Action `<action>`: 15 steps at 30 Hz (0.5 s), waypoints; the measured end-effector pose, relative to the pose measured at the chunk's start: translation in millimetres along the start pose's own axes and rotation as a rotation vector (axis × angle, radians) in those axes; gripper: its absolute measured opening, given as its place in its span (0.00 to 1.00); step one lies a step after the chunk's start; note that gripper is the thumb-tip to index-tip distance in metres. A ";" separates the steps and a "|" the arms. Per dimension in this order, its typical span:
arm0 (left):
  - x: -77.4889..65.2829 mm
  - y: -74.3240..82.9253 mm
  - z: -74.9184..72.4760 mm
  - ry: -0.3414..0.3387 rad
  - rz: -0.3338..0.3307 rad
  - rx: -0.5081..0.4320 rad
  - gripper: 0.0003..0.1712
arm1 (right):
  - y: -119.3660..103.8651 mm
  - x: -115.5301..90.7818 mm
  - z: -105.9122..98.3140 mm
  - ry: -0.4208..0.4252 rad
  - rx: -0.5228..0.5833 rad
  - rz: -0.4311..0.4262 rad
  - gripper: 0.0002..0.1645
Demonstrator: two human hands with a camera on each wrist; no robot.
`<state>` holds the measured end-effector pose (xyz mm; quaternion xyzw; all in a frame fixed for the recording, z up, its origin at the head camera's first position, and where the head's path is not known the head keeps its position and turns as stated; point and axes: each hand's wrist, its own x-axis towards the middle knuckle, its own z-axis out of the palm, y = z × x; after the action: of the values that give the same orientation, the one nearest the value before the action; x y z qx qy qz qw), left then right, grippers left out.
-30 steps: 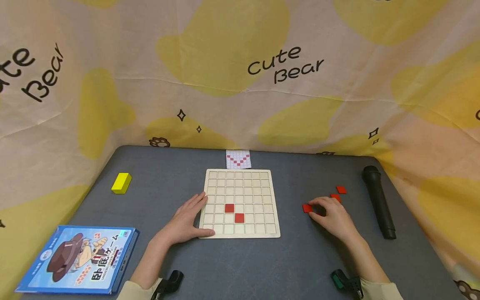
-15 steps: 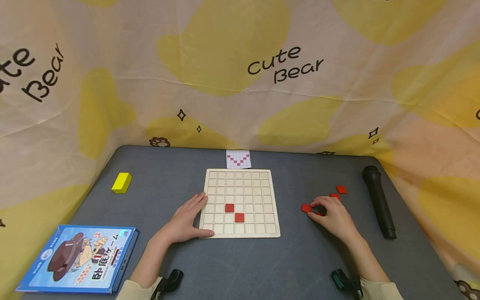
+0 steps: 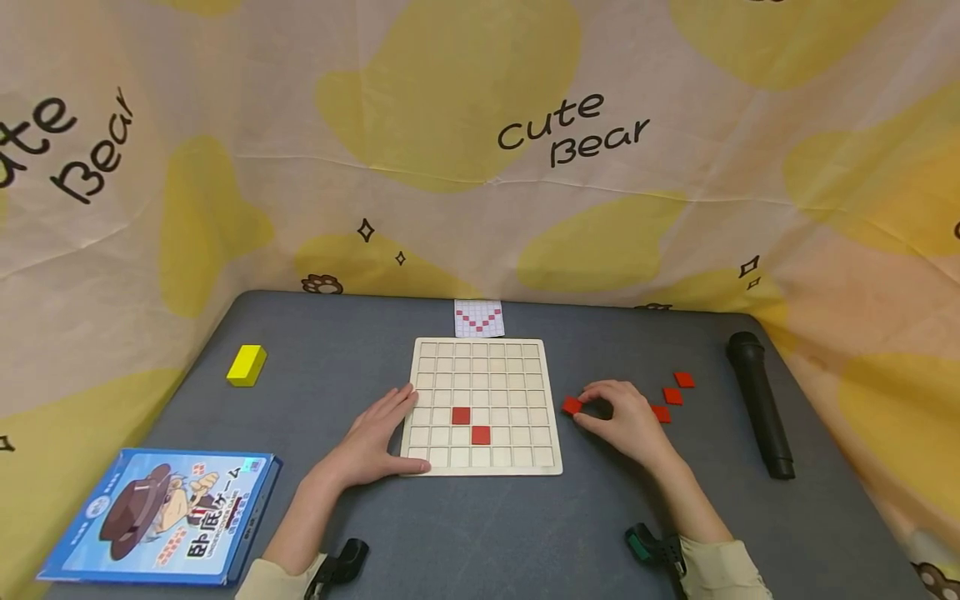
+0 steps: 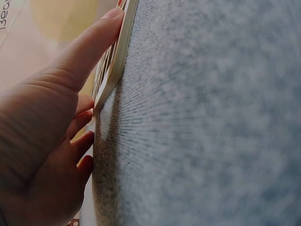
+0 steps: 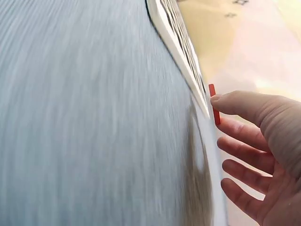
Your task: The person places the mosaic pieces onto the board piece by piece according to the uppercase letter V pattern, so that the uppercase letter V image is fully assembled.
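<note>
A pale gridded board (image 3: 517, 357) lies mid-table, with two red square tiles set diagonally in it, a farther tile (image 3: 461, 416) and a nearer tile (image 3: 481, 435). My left hand (image 3: 369, 440) rests along the board's left side, fingers extended; in the left wrist view its thumb (image 4: 89, 47) lies on the rim. Just right of the board, my right hand (image 3: 624, 421) pinches another red tile (image 3: 572, 406) between thumb and fingers. The right wrist view shows this tile (image 5: 217, 117) edge-on, its other fingers spread loosely below.
Three loose red tiles, one of them a far tile (image 3: 684, 380), lie right of my right hand. Beyond them is a black microphone (image 3: 759, 408). A small pattern card (image 3: 479, 319) sits behind the board. At left are a yellow block (image 3: 247, 366) and a blue game box (image 3: 161, 517).
My right hand has carried the pinched red tile leftward from the loose tiles to near the board's right edge, uncovering the tiles behind it. My left hand stays on the board.
</note>
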<state>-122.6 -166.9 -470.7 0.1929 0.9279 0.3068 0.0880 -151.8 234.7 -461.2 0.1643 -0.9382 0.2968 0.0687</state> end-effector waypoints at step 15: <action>0.8 -0.2 1.0 0.000 -0.008 -0.005 0.62 | -59.5 33.6 50.1 -0.067 0.121 -0.075 0.13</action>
<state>-123.1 -166.3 -471.6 0.1889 0.9278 0.3089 0.0898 -164.1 150.8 -462.6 0.2130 -0.9135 0.3443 0.0383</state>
